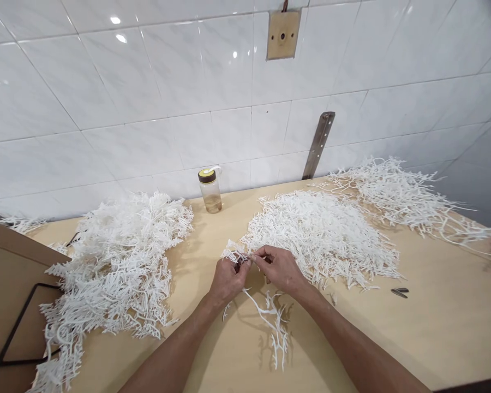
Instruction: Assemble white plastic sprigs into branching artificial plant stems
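Observation:
My left hand (pixel 229 277) is closed around a white branching sprig (pixel 233 252), whose frilly tips stick out above the fingers. Close against it, my right hand (pixel 279 266) pinches at the same spot with thumb and forefinger; whatever lies between those fingertips is too small to make out. A longer white twig (pixel 270 315) with forked ends lies on the table just below both hands. Right behind my right hand spreads a pile of short white sprigs (pixel 319 234).
A larger frilly white heap (pixel 123 262) covers the left side, beside a brown box (pixel 8 305). Long white branches (pixel 401 194) lie at the back right. A lidded bottle (pixel 210 191) and a metal strip (pixel 319 144) stand by the wall. Small metal snips (pixel 400 292) lie right.

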### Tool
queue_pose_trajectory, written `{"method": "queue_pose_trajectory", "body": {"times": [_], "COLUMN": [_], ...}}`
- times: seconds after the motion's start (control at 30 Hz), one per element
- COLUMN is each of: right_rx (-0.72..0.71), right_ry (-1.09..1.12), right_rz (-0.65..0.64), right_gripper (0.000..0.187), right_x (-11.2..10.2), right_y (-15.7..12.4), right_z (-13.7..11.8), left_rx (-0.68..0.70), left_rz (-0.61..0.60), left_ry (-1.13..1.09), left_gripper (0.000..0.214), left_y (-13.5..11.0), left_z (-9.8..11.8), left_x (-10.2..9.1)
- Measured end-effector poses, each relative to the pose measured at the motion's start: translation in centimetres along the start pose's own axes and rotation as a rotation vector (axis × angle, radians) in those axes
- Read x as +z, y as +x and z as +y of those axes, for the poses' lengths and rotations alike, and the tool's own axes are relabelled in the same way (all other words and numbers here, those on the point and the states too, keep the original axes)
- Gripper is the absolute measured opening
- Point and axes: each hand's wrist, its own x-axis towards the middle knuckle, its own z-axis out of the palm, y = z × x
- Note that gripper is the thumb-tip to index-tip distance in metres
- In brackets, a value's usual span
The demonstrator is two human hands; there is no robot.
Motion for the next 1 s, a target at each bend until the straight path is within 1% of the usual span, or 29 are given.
{"method": "queue_pose_trajectory", "body": {"times": [0.07, 0.13, 0.23, 0.33, 0.43, 0.53, 0.63, 0.73, 0.8, 0.9, 0.93, 1.0], "right_rx": [0.096, 0.145, 0.150, 0.138, 0.110, 0.064, -0.019, -0.108, -0.180, -0.299, -0.319, -0.315], "right_ry": [0.092, 0.171, 0.236, 0.249, 0.225, 0.149, 0.048, -0.069, -0.161, -0.324, -0.381, -0.468], "right_rz": [-0.037, -0.073, -0.111, -0.107, -0.087, -0.058, -0.066, -0.083, -0.065, -0.013, 0.024, 0.138], "right_gripper": [0.024, 0.025, 0.027, 0.027, 0.026, 0.024, 0.024, 0.022, 0.020, 0.020, 0.021, 0.022], "right_x": [0.2, 0.4, 0.7, 0.9, 1.1, 0.9, 0.3, -0.2, -0.1, 0.4, 0.5, 0.4], "right_y": [0.0, 0.0, -0.1, -0.2, -0.3, -0.2, -0.1, -0.1, -0.2, -0.2, -0.1, 0.2], "right_z": [0.0, 0.2, 0.4, 0.4, 0.3, 0.3, 0.2, 0.2, 0.2, 0.4, 0.6, 1.0], "left_rx": [-0.013, -0.034, -0.094, -0.162, -0.164, -0.110, -0.042, -0.023, -0.022, -0.026, -0.030, -0.040], "left_rz": [-0.001, 0.006, 0.023, 0.033, 0.032, 0.002, -0.055, -0.085, -0.101, -0.151, -0.172, -0.202], "left_ry": [-0.047, -0.116, -0.198, -0.242, -0.231, -0.144, -0.077, -0.036, -0.025, -0.015, -0.017, -0.037], "left_gripper": [0.035, 0.035, 0.038, 0.044, 0.043, 0.037, 0.031, 0.030, 0.029, 0.028, 0.027, 0.026], "left_y": [0.1, 0.2, 0.4, 0.5, 0.5, 0.5, 0.5, 0.5, 0.5, 0.5, 0.5, 0.3], "left_z": [-0.3, -0.8, -1.5, -1.6, -1.3, -1.0, -0.7, -0.6, -0.6, -0.4, -0.3, -0.2], "left_x": [0.0, 0.1, 0.2, 0.2, 0.1, 0.0, -0.1, -0.1, -0.2, -0.4, -0.4, -0.4]}}
